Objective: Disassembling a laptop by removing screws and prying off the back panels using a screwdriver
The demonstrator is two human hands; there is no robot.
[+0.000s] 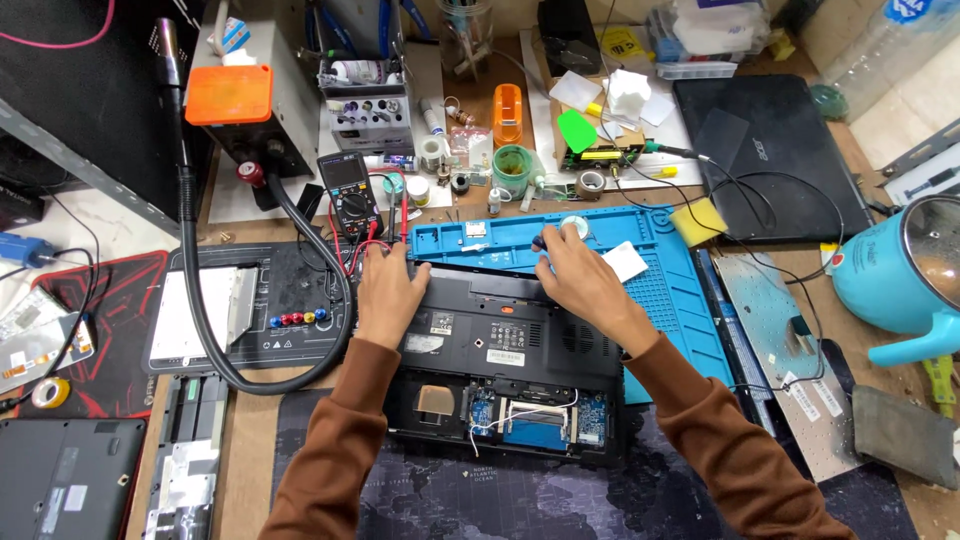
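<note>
A black laptop (505,345) lies upside down before me, its lower cover off, showing a blue circuit board (535,425) and wires. My left hand (385,290) rests flat on the laptop's far left corner, fingers spread. My right hand (580,275) reaches to the laptop's far edge, its fingers pinched on a small dark tool (540,243) over the blue silicone work mat (640,265). Both arms wear brown sleeves.
A multimeter (350,195) with red and black leads stands behind my left hand. A black flexible hose (215,330) curves at left. A second closed laptop (775,150) lies at back right, a teal kettle (905,275) at right. Small parts, tape rolls and bottles crowd the back.
</note>
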